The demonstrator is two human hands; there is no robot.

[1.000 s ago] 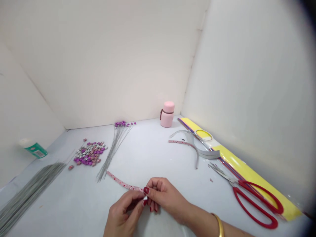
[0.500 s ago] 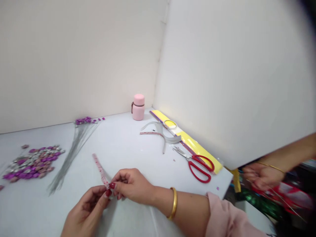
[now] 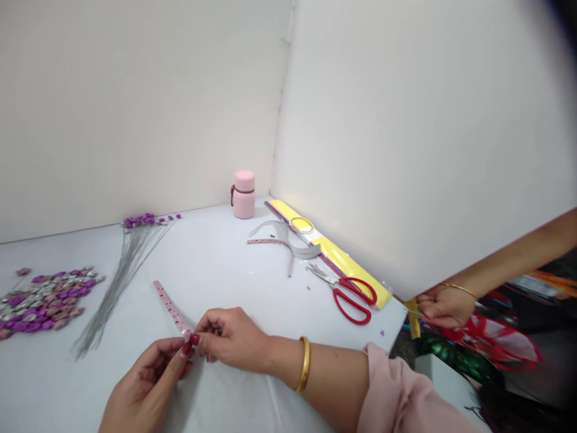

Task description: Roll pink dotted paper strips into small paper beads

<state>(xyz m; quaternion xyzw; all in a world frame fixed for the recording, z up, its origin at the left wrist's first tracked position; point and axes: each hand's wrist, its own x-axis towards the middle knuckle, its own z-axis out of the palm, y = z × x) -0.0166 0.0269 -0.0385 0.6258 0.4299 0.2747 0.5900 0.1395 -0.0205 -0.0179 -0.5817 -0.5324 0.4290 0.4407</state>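
Both my hands meet at the near end of a narrow pink patterned ribbon strip (image 3: 170, 308), whose free end points away to the upper left above the white table. My left hand (image 3: 146, 379) pinches the strip's near end between thumb and fingertips. Close against it, my right hand (image 3: 234, 340) is pinched at the same spot, thumb and forefinger together. The fingertips hide what lies right between them. Left of my hands lies a bundle of thin wire stems (image 3: 112, 288) with small purple heads, and beside it a heap of purple, pink and silver buds (image 3: 54, 300).
Red-handled scissors (image 3: 354, 300) lie partly open at right, beside yellow packaging (image 3: 347, 261). Ribbon pieces (image 3: 270, 242) rest nearby. A pink flask (image 3: 244, 195) stands at the back. Beyond the right panel, another person's hand (image 3: 446, 304) holds something thin near red and green items.
My view has shifted slightly, so the table things sit further left. My hands keep their pinch on the ribbon strip. The other person's hand has moved left, toward the table's corner.
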